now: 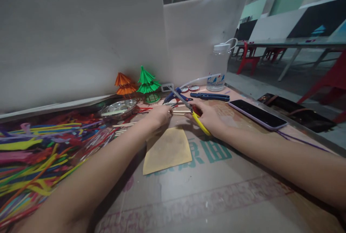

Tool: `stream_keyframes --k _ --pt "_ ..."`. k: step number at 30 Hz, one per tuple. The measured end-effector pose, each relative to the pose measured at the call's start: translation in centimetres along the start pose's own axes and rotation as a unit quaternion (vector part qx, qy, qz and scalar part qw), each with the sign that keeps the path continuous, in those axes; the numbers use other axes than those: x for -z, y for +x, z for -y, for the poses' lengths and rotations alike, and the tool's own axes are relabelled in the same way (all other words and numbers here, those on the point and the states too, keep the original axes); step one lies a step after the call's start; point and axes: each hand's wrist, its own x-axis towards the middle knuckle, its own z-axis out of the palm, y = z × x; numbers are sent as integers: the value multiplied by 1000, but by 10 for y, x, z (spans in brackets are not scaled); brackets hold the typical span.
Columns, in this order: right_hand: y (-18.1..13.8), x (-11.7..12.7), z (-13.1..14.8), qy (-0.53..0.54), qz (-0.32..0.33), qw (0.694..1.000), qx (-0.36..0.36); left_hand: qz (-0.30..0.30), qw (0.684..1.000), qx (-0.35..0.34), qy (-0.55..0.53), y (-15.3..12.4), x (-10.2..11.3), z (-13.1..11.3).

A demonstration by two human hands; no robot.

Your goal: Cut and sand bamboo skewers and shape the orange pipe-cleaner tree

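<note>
My right hand (207, 118) grips scissors (200, 123) with yellow handles, their metal blades pointing up and to the left. Thin pale wooden sticks (181, 112) span the gap between my hands. At their left ends the fingers of my left hand (161, 114) are closed, while the right fingertips are at the other end. Just below the hands lies a tan sheet of paper (169, 152), flat on the cardboard. Beyond the blades rests a blue glue gun (173, 96), partly hidden. More wooden sticks (121, 131) lie left of my left wrist, half covered by the forearm.
Colourful pipe cleaners (35, 161) are heaped at left. A clear dish (119, 108), an orange model (125, 85) and a green tree-shaped model (147, 85) stand behind. Rightward are a dark blue utility knife (210, 97), a water bottle (217, 67) and a phone (258, 114).
</note>
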Motion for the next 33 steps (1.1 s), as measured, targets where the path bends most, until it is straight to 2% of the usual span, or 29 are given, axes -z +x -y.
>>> stream_keyframes --k 4,9,15,18,21,27,31,33 --pt "-1 2 1 -3 1 1000 12 0 1000 29 4 -1 4 -3" --pt "-1 2 0 8 1 1000 21 -4 1000 26 1 -10 8 -8" --pt "0 0 -4 10 -6 999 35 5 999 32 -17 -8 2 -10" --pt "0 -1 -3 3 -1 999 41 -9 998 44 -32 -7 2 -12" --pt "-2 1 1 8 -1 999 53 -41 996 63 -57 -9 9 -13" --pt "-12 6 14 61 -10 995 75 -123 976 74 -167 -21 40 -11" --pt "-14 7 19 66 2 996 64 -193 942 69 -267 -25 64 -10" --pt "-13 6 18 48 -7 997 54 -246 906 48 -341 -30 79 -11"
